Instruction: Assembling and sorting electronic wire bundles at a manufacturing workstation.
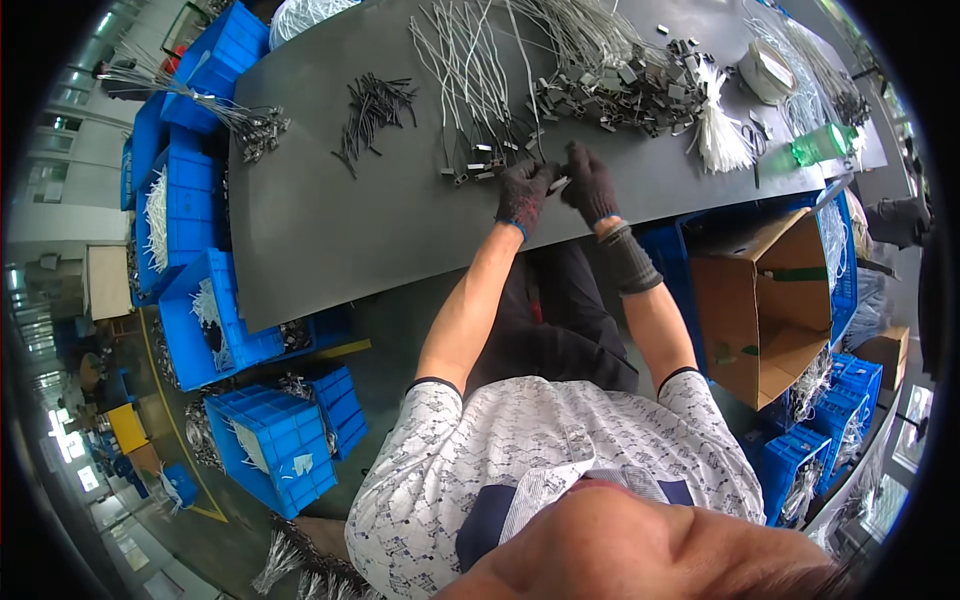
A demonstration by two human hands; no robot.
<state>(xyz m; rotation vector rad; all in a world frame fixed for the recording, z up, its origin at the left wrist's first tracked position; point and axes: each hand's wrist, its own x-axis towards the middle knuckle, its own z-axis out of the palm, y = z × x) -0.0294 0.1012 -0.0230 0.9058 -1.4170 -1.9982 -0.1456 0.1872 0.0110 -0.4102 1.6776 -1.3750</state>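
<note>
Head view showed a small pale piece (559, 185) between the two hands, just right of the near ends of the loose cables (467, 75), its long axis slanting up rightward. Left hand (523, 193) sat nearer the cables; right hand (592, 183) was farther right of them. Fingers were bunched beside the piece, but I could not tell which pinched it.

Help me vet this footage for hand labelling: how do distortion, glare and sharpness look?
Head view: fisheye bending bows the table's near edge, and the corners are black; head view: the windows at far left wash out white; head view: the gloved left hand and right hand have readable outlines, but fine detail between them is too small to make out.
</note>
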